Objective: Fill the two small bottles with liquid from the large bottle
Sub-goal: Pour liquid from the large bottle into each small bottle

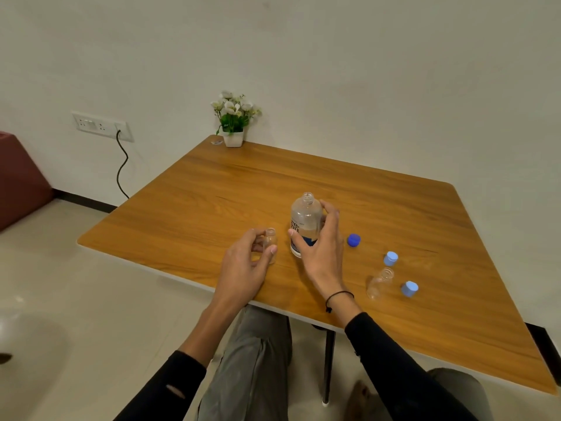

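Large bottle [306,221]: one, clear with a dark-printed label, upright near the middle of the desk [212,189], mouth uncapped; a little clear liquid seems to sit at label height.
Small bottles: two, both clear and uncapped. One small bottle [269,243] stands upright just left of the large bottle; the second small bottle [379,282] stands to the right, near the desk's front edge.
Caps: three in all, none on a bottle. One dark blue cap [354,240] lies just right of the large bottle; two light blue caps, one [390,258] just behind the second small bottle, the other [409,289] just to its right.
Left hand [247,262]: fingers and thumb curled round the left small bottle, holding it on the desk.
Right hand [321,247]: wrapped round the large bottle from the right, thumb across the label, fingers reaching behind it.
Wrist band [338,297]: one thin black band on the right wrist, above a black sleeve.
Flower pot [233,138]: one white pot with white flowers, at the desk's far corner against the wall.
Wall socket [101,126]: one switch plate at left, a black cable hanging from it.
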Motion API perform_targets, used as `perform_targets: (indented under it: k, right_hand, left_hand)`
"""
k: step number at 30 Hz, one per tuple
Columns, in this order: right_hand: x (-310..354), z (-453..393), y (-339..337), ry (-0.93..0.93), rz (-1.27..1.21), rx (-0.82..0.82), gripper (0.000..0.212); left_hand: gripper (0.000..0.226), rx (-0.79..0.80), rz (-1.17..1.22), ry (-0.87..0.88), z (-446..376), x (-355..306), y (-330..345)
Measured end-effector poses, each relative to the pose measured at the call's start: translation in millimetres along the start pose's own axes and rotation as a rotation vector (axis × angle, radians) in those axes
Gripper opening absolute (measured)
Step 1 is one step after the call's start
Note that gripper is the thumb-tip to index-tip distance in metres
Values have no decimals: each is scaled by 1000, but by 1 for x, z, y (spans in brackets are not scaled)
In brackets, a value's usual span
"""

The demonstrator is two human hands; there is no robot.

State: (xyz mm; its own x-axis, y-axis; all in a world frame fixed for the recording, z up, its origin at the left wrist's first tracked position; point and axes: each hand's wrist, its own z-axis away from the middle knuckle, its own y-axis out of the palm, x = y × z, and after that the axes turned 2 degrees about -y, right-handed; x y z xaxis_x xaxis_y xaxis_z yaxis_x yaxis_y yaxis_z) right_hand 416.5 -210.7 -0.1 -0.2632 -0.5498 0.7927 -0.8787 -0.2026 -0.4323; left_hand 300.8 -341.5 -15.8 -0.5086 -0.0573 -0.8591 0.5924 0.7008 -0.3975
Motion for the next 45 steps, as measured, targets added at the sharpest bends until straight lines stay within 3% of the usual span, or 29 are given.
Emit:
perform_targets:
  k: [10, 17, 45]
  right_hand:
    - [-4, 2, -28, -228, 305, 158, 86]
    - [-2, -1, -39, -311, 494, 178, 85]
    - [1, -1, -47, -365, 671, 224, 90]
  left_hand:
    - [38, -40, -14, 82, -10, -15, -9]
    - [39, -31, -51, 92, -10, -16, -9]
    - [36, -17, -65, 80, -3, -10, -5]
